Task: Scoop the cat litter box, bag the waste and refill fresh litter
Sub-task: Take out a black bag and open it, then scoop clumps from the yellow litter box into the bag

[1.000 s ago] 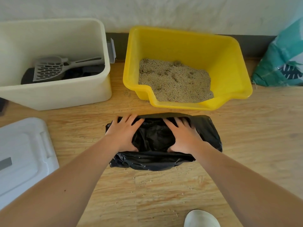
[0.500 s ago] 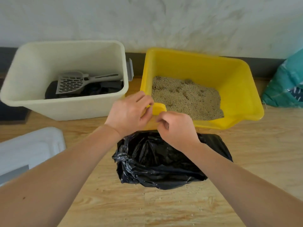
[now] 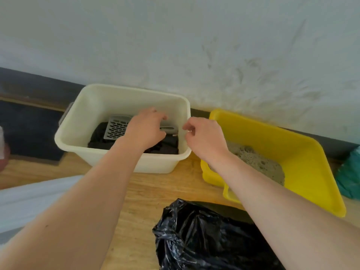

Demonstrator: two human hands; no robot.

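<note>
A grey slotted scoop (image 3: 116,128) lies on dark bags inside the cream bin (image 3: 155,164) by the wall. My left hand (image 3: 146,129) reaches into the bin, its curved fingers and thumb over the scoop's handle; I cannot tell whether they grip it. My right hand (image 3: 204,137) hovers at the bin's right rim, fingers loosely curled, holding nothing. To the right stands the yellow litter box (image 3: 302,152) with beige litter (image 3: 263,162) in it. The open black waste bag (image 3: 204,240) sits on the wooden floor in front of me.
A white lid (image 3: 29,201) lies on the floor at the left. A teal litter bag (image 3: 350,172) leans at the far right. A dark mat (image 3: 29,129) lies left of the bin. The wall runs close behind both containers.
Both hands left the black bag and moved up and left. My left hand has gone into the cream bin over the scoop. The view has swung left and up.
</note>
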